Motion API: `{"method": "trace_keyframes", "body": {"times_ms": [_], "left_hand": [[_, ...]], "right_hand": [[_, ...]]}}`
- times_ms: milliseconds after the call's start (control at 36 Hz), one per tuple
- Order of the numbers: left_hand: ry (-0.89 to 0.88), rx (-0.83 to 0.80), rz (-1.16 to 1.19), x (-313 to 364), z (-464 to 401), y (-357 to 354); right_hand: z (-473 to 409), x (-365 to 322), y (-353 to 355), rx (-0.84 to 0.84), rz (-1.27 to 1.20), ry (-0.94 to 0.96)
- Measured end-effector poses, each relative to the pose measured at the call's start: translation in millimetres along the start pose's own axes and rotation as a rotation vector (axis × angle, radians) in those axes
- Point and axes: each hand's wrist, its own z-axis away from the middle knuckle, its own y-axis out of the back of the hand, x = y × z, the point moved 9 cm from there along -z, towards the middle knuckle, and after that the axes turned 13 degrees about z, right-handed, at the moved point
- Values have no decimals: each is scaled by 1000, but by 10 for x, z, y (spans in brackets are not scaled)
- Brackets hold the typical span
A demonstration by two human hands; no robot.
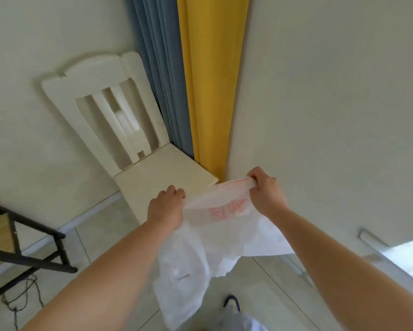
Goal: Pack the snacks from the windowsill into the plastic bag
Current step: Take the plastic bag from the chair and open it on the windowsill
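A thin white plastic bag (207, 247) with red print hangs in front of me, stretched between both hands. My left hand (166, 207) grips the bag's left upper edge with closed fingers. My right hand (265, 189) pinches the right upper edge, bunched into a twist, close to the wall. The bag's body droops down toward the floor. No snacks and no windowsill are in view.
A white wooden chair (153, 173) stands against the wall just beyond my hands. Blue and yellow curtains (195, 91) hang behind it. A dark metal frame (33, 249) with cables below sits at the lower left. A bright opening (408, 259) shows at the lower right.
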Motion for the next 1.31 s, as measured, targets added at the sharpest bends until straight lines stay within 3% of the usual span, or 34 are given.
{"method": "trace_keyframes", "body": {"times_ms": [83, 139, 222, 306, 444, 556, 611, 694, 750, 889, 1000, 1111, 1306], "left_hand": [[46, -77, -86, -12, 91, -174], [-37, -170, 12, 236, 182, -331], [-274, -314, 172, 865, 369, -561], [-451, -320, 121, 1368, 542, -678], [-309, -417, 105, 1723, 738, -959], [-271, -320, 325, 2168, 958, -980], [-290, -197, 474, 2462, 1157, -876], [-450, 11, 764, 2883, 1587, -724], [-548, 31, 826, 3124, 1861, -825], [-439, -169, 660, 3545, 2142, -1523], [-441, -240, 612, 4032, 2379, -1808], [-473, -202, 671, 4600, 2635, -1846], [-538, -58, 919, 5349, 2902, -1575]], "right_hand": [[353, 118, -49, -105, 365, 69], [620, 203, -124, -156, 486, 85], [971, 375, -101, -111, 369, 2], [1267, 575, -3, -47, 240, -76], [1782, 1177, 158, -54, 402, -197], [2331, 1942, 146, -119, 589, -435], [2620, 2234, 255, -9, 500, -573], [3059, 2517, 542, 378, 291, -698], [3359, 2751, 586, 493, 221, -746], [4141, 3639, 243, 152, 180, -981], [4609, 4159, 441, 253, -17, -1085], [4886, 4519, 712, 405, -258, -1154], [5099, 4864, 1079, 509, -306, -1150]]}}
